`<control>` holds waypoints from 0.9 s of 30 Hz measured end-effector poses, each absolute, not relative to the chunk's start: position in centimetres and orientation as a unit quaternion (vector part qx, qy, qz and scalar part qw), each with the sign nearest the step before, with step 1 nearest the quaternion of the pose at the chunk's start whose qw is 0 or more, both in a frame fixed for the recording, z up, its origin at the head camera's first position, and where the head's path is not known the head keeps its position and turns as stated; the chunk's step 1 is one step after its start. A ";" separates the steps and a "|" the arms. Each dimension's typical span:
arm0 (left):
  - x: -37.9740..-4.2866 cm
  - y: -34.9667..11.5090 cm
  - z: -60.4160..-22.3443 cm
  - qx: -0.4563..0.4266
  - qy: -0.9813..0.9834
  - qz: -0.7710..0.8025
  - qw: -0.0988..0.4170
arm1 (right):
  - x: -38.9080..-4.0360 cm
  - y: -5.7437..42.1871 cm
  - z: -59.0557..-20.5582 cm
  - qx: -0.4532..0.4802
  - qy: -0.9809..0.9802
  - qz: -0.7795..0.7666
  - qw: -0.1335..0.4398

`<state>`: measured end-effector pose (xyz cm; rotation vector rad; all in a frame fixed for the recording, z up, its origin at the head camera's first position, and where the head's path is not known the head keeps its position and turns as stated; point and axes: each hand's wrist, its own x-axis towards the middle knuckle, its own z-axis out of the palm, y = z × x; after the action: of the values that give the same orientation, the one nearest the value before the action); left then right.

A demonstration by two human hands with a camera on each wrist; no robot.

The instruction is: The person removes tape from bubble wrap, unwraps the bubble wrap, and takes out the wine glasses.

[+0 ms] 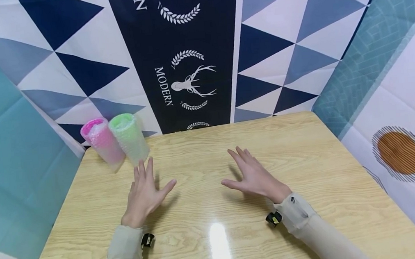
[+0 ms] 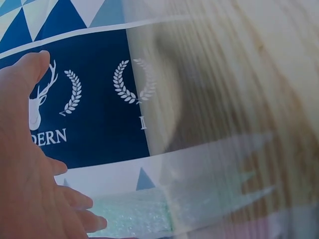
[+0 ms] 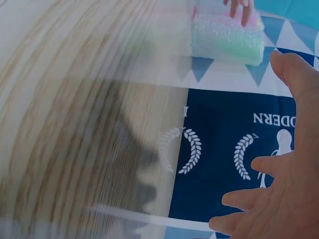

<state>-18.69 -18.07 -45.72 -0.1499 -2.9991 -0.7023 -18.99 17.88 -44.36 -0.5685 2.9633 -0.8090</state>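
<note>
While we hold our left hand (image 1: 143,197) and right hand (image 1: 255,178) over the table (image 1: 198,188), fingers spread, gripping nothing, a green bubble-wrapped cylinder (image 1: 129,137) stands just beyond the left hand, a pink cylinder (image 1: 102,140) beside it, farther left; handling seems not yet begun.

On the rectangular, light wood-grain table (image 1: 196,167), I record a pink, bubble-wrapped cylinder (image 1: 106,143) at the far left corner, with a green, bubble-wrapped cylinder (image 1: 131,140) just beside it on the right. I find the person's bare left hand (image 1: 144,199) above the tabletop, just before the green cylinder, and the bare right hand (image 1: 255,178) to its right, well apart from both cylinders. Behind the table I note a blue-and-white triangle-print cloth (image 1: 317,33), with a teal cloth panel (image 1: 14,163) at left and a white, orange-circled cloth (image 1: 376,110) at right.
</note>
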 end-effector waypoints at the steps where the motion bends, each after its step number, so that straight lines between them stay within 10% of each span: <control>1: -18.7 -18.1 -45.6 -0.050 -0.972 -0.226 0.032 | -19.0 17.8 -44.3 -0.182 0.947 -0.263 0.011; 27: -20.3 -19.7 -43.6 -0.072 -0.961 -0.226 0.142 | -19.3 15.8 -45.0 -0.177 0.923 -0.340 0.023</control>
<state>-20.31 -19.72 -43.64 -0.2089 -2.7737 -0.6533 -19.27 15.83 -45.00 -0.5471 2.8595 -1.0528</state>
